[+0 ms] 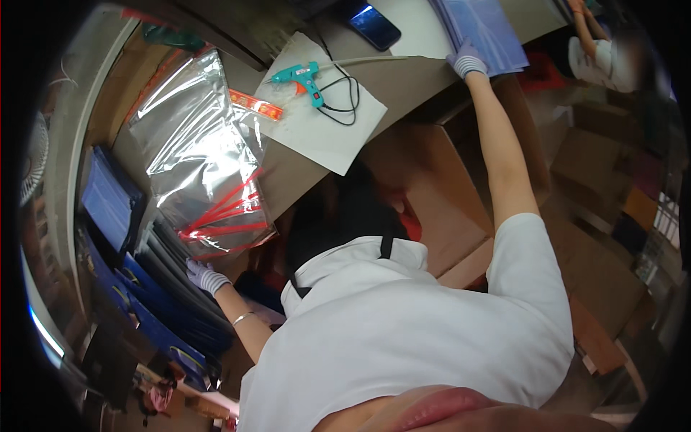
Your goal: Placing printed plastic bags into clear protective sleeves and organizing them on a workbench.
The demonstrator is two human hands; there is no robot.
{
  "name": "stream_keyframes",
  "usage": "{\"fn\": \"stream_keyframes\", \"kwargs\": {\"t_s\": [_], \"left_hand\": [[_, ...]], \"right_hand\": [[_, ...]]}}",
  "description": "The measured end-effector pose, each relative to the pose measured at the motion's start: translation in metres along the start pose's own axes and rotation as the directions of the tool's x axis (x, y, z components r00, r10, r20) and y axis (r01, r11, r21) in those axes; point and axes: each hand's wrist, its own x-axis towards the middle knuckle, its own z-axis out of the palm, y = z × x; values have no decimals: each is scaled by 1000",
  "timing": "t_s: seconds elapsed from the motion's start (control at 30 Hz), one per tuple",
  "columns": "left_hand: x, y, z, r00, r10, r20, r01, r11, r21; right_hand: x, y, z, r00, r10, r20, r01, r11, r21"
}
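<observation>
Workroom, seen from above: a brown table (403, 86) runs between the two arms, with cardboard boxes (432, 180) below the right arm and more stacked on the floor beyond it.

Both hands wear pale knit gloves and are spread wide apart. The right hand (468, 61) is stretched far forward and rests on the near edge of a stack of blue sheets (489, 29). Its fingers lie on the top sheet; whether they pinch it cannot be told. The left hand (205, 276) is low at the person's side, against a row of dark blue folders (144, 302) standing on edge. Its fingers curl at their tops, but no firm grip can be made out.

Between the hands lie clear bags (198, 155) with red strips, just ahead of the left hand. Further toward the right hand, a teal glue gun (306, 75) and its black cord lie on white paper (324, 129). A phone (374, 27) lies just left of the right hand.

Judged step: reaching for stock, sheets on the right and folders on the left. Lifting one sheet would call for a pinch on the top edge alone, so the stack stays put.

Hidden or unclear: both palms, the far end of the sheets, and the lower parts of the folders. Another person (597, 50) beyond the right hand is blurred and cut off.
</observation>
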Motion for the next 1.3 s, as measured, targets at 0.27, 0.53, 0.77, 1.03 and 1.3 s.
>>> {"fn": "stream_keyframes", "kwargs": {"t_s": [0.27, 0.53, 0.77, 1.03, 1.3], "left_hand": [[-75, 28, 73, 876, 391, 281, -398, 917, -34], [-144, 43, 107, 748, 439, 498, -378, 898, -224], [-159, 44, 106, 513, 608, 606, -655, 733, -181], [-222, -41, 182, -469, 440, 765, -859, -26, -511], [-191, -60, 176, -610, 250, 751, -789, -275, -549]], "right_hand": [[25, -29, 8, 996, -54, -74, 49, 996, -70], [141, 105, -65, 873, -467, -141, 430, 873, -231], [-88, 17, -142, 928, -270, -259, 328, 919, 220], [-219, -156, 80, 831, -327, -451, 360, 933, -13], [-316, -31, 120, 853, -201, -482, 485, 649, 586]]}}
